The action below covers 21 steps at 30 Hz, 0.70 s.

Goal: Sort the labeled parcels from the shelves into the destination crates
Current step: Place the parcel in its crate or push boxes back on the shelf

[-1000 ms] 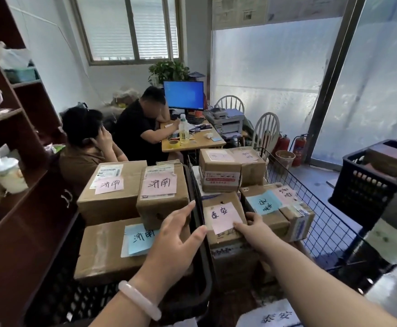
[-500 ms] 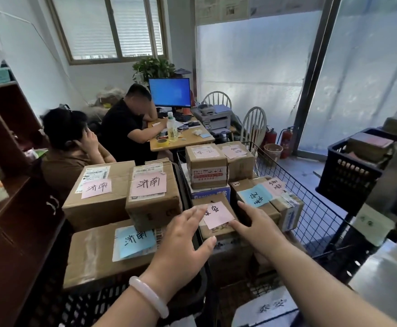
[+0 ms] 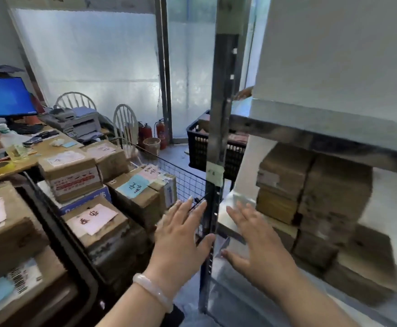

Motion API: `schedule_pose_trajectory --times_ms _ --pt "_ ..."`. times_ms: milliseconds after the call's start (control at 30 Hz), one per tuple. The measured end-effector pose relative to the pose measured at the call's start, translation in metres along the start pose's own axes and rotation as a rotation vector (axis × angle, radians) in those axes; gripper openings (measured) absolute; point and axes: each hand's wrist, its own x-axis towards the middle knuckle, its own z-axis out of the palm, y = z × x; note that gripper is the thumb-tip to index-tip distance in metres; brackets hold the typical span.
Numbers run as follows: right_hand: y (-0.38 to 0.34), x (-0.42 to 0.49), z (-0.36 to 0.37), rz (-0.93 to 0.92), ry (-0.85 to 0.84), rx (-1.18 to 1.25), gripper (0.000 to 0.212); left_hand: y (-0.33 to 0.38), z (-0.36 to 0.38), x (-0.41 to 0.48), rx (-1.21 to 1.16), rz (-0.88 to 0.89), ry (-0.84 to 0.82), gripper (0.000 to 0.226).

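1. Two brown parcels (image 3: 6, 223) lie in the dark crate (image 3: 71, 256) nearest me on the left. One bears a pink note, and the lower one has a blue note and a barcode.
2. Both hands hover empty, fingers straight and spread. My left hand (image 3: 183, 241), with a pale bracelet (image 3: 152, 291) on the wrist, is in front of the shelf post (image 3: 218, 147), and my right hand (image 3: 256, 244) is over the lower shelf board (image 3: 230, 223).
3. Beyond my left hand, the wire crate (image 3: 188, 182) holds stacked boxes (image 3: 98, 227) topped with pink and blue handwritten notes.
4. On the shelf, plain cartons (image 3: 315, 197) are piled up, blurred.
5. Farthest off, a black crate (image 3: 198, 147) stands behind the post; I cannot tell what is in it.
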Motion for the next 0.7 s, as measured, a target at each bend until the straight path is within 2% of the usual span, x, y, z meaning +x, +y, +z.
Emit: schedule_pose_trajectory --times_ms 133,267,433,700 --pt "0.044 -0.043 -0.037 0.195 0.098 0.052 0.079 0.060 0.031 -0.002 -0.059 0.150 -0.098 0.071" --pt "0.089 -0.076 -0.073 0.299 0.213 0.056 0.078 0.115 0.056 -0.004 -0.097 0.244 -0.184 0.070" --pt "0.151 -0.114 -0.092 0.398 0.149 0.041 0.078 0.180 0.102 -0.003 -0.132 0.323 -0.250 0.071" --pt "0.255 -0.178 -0.114 0.527 0.104 0.085 0.072 0.272 0.194 -0.002 -0.092 0.238 -0.409 0.074"
